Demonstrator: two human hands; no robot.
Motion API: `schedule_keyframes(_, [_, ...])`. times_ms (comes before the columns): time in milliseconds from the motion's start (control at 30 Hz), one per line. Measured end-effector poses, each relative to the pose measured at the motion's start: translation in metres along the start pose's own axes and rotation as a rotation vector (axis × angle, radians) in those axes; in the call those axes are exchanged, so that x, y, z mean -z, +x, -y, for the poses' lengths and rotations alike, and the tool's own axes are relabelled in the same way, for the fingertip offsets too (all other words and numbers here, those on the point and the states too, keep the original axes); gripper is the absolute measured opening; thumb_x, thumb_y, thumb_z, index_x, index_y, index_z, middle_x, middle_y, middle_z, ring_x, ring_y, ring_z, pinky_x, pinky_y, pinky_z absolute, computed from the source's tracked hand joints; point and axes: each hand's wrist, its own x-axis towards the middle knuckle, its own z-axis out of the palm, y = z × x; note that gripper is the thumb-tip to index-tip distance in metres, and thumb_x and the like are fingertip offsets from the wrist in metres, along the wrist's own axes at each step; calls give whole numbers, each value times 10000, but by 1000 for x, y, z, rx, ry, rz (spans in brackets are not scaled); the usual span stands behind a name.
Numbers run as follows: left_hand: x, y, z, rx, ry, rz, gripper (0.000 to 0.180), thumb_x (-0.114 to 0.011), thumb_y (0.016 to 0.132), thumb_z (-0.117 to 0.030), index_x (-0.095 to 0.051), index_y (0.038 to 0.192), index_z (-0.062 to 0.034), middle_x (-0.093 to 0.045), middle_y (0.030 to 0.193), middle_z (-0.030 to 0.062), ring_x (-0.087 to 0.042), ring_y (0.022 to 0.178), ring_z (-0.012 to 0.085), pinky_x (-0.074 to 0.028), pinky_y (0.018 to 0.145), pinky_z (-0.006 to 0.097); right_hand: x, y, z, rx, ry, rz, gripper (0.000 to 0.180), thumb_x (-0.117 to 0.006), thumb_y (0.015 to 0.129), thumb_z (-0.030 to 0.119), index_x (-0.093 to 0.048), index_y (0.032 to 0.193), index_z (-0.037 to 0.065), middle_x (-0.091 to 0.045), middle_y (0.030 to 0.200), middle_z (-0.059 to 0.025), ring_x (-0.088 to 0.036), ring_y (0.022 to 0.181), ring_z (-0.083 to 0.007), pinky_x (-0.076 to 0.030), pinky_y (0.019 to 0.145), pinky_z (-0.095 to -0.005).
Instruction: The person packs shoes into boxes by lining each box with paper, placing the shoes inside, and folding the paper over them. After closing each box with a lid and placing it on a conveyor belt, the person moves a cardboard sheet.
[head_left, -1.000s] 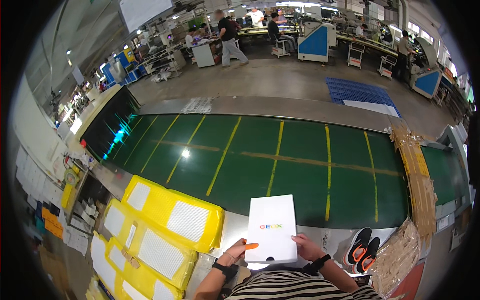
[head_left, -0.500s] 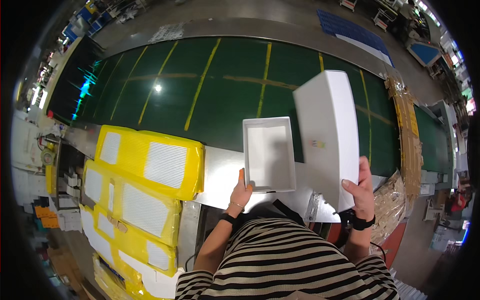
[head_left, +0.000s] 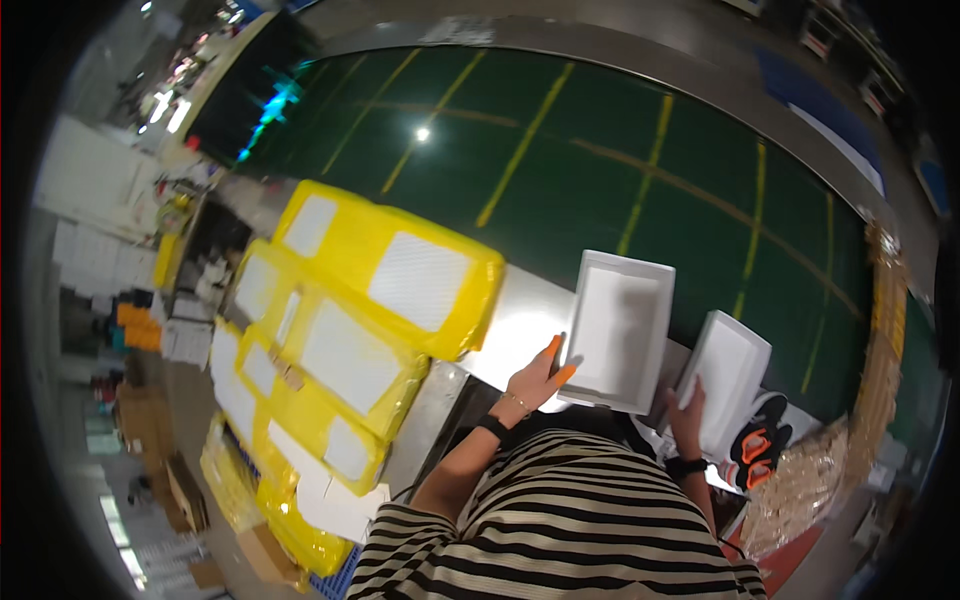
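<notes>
An open white shoebox-like carton (head_left: 618, 335) stands at the metal ledge, its pale inside facing up and nothing visible in it. My left hand (head_left: 535, 382), with orange covers on two fingertips, grips its lower left edge. To the right of the carton lies a white lid (head_left: 735, 375), tilted, its raised rim showing. Between carton and lid is my right hand (head_left: 685, 415), fingers apart and nearest the lid's left edge; blur hides whether they touch. Beside the lid's lower right corner sits a black item with orange parts (head_left: 760, 440), resembling shoes.
Beyond the ledge runs a green conveyor belt (head_left: 560, 180) with yellow cross lines. At left are stacked yellow-wrapped packs (head_left: 465, 275) with white panels. Cardboard and clear wrap (head_left: 800, 490) lie at right. Farther left stand brown cartons (head_left: 155, 420).
The lid, held upright in my right hand before, now lies low beside the carton. My right hand has moved to its left side. The view has turned, and the black item has come into sight.
</notes>
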Motion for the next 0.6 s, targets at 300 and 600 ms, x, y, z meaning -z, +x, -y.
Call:
schedule_keyframes(300, [119, -26, 125, 264, -175, -732, 409, -710, 861, -272, -645, 1156, 3, -700, 986, 173, -678, 805, 175, -536, 727, 297, 5, 19, 159, 619, -234, 374, 609, -779, 700, 167, -534, 1253, 97, -490, 1315, -185, -447, 1222, -407, -360, 1045, -502])
schedule_keyframes(600, [145, -96, 205, 363, -232, -825, 278, -664, 873, -130, -666, 1112, 13, -711, 929, 105, -668, 796, 145, -529, 731, 269, -24, 93, 201, 560, -439, 641, 247, -661, 807, 265, -636, 1002, 115, -643, 759, -183, -638, 732, -369, -502, 634, -459])
